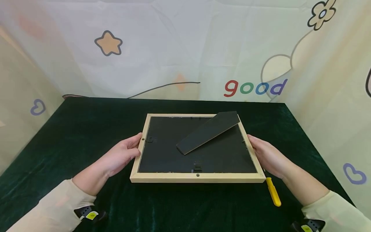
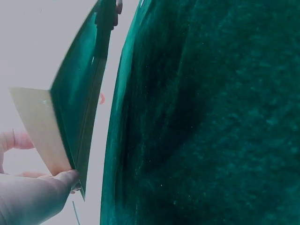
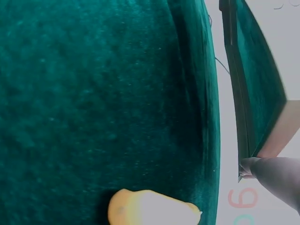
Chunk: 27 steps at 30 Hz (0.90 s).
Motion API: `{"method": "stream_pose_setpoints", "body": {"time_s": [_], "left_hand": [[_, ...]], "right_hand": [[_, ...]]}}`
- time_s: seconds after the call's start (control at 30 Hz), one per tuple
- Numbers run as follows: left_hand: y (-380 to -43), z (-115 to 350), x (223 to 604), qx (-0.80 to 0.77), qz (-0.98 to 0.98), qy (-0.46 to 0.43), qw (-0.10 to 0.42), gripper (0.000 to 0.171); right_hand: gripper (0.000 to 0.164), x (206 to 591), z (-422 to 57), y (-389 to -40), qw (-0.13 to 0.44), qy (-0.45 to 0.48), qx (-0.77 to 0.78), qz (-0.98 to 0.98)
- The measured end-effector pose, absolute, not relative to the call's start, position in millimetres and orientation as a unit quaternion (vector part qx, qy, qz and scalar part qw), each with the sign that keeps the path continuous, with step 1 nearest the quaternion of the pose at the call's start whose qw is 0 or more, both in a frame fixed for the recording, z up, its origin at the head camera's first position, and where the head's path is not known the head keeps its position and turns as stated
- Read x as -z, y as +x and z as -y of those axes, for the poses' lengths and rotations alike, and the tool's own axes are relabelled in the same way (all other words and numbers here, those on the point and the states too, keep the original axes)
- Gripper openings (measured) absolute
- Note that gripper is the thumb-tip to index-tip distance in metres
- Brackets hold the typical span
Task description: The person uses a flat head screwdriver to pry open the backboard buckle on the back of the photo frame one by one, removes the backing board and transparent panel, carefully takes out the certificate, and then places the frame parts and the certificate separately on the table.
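Note:
A picture frame (image 1: pixel 200 178) with a pale wooden border is held back side up, raised over the table. Its black backing board (image 1: pixel 168 129) carries a black easel leg (image 1: pixel 210 132) lying diagonally, its wide end over the upper right border. My left hand (image 1: pixel 120 158) grips the left side, with the thumb at the edge. On the opposite side my right hand (image 1: pixel 269 158) holds the right border; some of its fingers are hidden by the frame. In the left wrist view the frame's underside (image 2: pixel 79 84) reflects the green cloth.
Close to the frame's lower right corner lies a yellow-handled tool (image 1: pixel 273 192), its far end hidden. Dark green velvet cloth (image 1: pixel 174 206) covers the table. Printed curtains (image 1: pixel 162 45) stand behind the table and at both sides.

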<state>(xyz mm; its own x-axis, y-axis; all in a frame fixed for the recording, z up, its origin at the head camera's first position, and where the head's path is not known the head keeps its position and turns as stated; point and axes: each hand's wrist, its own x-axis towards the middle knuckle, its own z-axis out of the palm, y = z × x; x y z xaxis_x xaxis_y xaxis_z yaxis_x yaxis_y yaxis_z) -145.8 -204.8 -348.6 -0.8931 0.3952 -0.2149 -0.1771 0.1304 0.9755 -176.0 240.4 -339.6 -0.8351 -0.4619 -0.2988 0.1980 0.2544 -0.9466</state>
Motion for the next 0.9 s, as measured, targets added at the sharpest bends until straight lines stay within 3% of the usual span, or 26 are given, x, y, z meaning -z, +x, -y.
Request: {"method": "stream_pose_setpoints", "body": {"time_s": [0.9], "left_hand": [[-151.8, 203.6, 369.5, -0.615, -0.749, 0.058, 0.238, 0.071]], "right_hand": [[0.072, 354.8, -230.2, -182.3, 0.33, -0.076, 0.6, -0.724]]}}
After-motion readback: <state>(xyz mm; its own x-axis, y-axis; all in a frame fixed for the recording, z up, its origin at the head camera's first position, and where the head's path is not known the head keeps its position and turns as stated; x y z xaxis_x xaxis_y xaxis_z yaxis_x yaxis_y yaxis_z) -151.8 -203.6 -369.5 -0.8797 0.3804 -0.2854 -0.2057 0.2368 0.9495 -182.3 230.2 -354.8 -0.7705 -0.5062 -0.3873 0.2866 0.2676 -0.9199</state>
